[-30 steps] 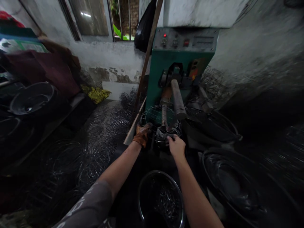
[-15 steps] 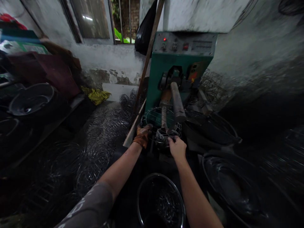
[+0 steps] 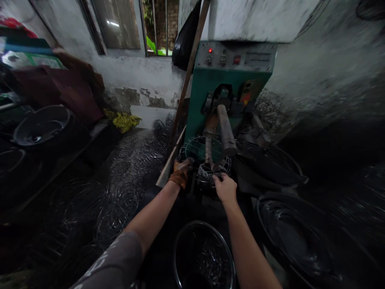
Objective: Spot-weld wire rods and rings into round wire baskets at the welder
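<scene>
A round wire rack [image 3: 184, 145] lies level at the lower arm of a green spot welder [image 3: 195, 96]. My left hand [image 3: 182, 167], in an orange-brown glove, is closed on the rack's near left rim. Bare, my right hand [image 3: 225, 188] pinches at the rack's near right side, close to the welder's lower tip; what its fingertips hold is too small to make out. The welder's thick upper arm [image 3: 226, 128] juts out above the rack. Below and between my forearms stands a metal-rimmed bowl [image 3: 178, 261] with small metal pieces [image 3: 210, 261] inside.
Heaps of wire rings [image 3: 117, 200] cover the floor on the left. Dark basins [image 3: 300, 237] stand on the right, and a black bucket [image 3: 42, 124] is at far left. A wooden pole [image 3: 189, 76] leans beside the welder. A yellow cloth [image 3: 124, 121] lies by the wall.
The whole view has shifted very slightly. Both hands keep their places at the rack, and I see no clear movement of the rack or the welder's arms.
</scene>
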### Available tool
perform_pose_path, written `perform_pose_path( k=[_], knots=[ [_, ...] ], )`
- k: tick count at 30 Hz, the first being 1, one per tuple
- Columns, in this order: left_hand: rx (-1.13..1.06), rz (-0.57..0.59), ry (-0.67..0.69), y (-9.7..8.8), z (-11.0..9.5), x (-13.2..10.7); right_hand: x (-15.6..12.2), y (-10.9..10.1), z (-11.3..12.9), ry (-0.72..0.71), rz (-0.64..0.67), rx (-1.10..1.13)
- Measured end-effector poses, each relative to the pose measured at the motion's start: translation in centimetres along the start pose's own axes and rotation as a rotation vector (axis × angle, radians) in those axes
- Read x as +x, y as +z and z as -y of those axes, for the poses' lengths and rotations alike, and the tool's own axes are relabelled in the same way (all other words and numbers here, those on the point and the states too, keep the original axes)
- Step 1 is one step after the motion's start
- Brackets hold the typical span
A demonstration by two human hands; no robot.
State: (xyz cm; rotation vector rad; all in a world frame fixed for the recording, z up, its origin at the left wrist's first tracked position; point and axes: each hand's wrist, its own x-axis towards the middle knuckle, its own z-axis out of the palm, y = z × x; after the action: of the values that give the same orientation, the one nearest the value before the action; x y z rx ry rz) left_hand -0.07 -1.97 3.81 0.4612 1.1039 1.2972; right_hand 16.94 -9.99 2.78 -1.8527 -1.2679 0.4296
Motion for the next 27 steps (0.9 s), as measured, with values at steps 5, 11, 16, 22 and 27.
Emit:
perform_pose_path(
  k=[5,11,16,22,27],
  knots=[
    [-0.002,0.038,-0.001,-0.1,-0.7,-0.8,0.0,-0.3,0.9,0.044,0.021,0.044],
    [-0.002,0.021,0.006,0.2,0.3,0.2,-0.1,-0.6,2.2,0.09,0.015,-0.013],
    [-0.005,0.047,-0.011,0.1,0.6,0.8,-0.1,-0.3,1.6,0.059,-0.012,-0.031],
    [-0.014,0.054,-0.012,0.0,0.6,1.0,0.0,0.1,0.5,0.002,-0.056,-0.085],
    [-0.015,0.054,0.001,0.0,0.8,1.6,0.2,0.5,-0.3,-0.038,-0.061,-0.125]
  ],
)
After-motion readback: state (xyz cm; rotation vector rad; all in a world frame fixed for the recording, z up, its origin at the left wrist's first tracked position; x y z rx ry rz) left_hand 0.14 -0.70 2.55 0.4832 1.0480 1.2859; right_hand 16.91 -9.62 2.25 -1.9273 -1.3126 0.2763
